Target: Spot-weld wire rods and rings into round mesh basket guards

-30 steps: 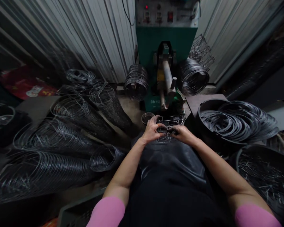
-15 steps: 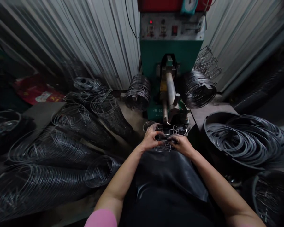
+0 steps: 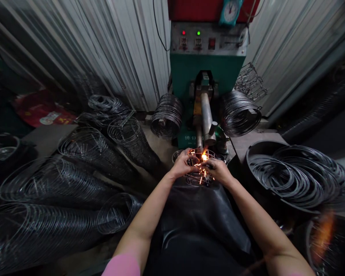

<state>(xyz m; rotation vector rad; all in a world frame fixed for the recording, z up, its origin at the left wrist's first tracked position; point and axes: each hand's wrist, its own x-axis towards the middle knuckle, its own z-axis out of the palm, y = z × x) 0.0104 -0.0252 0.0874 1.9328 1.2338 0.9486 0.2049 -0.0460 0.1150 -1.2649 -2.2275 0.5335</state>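
Both hands grip a round wire frame [image 3: 194, 179] at the front of a green spot welding machine [image 3: 186, 63]. My left hand [image 3: 183, 164] is closed on its left side, thumb and fingers pinching the wire. On the right side, my right hand [image 3: 217, 170] is closed on the same frame. Bright sparks [image 3: 204, 157] fly between the hands, where the welder's electrode arm [image 3: 207, 115] meets the frame's far rim. Fingertips are partly hidden by the wires and the glare.
Coils of wire rings hang left [image 3: 166, 117] and right [image 3: 240, 113] of the electrode arm. Stacked wire rings [image 3: 74, 214] fill the left side. A black tub [image 3: 248, 161] of rings stands at right, above a bin of small wire pieces [image 3: 333, 245]. A dark apron [image 3: 201, 214] covers my lap.
Sparks have burst out at the electrode, and a green light has come on beside the red one on the panel. Both hands keep their hold on the wire frame.
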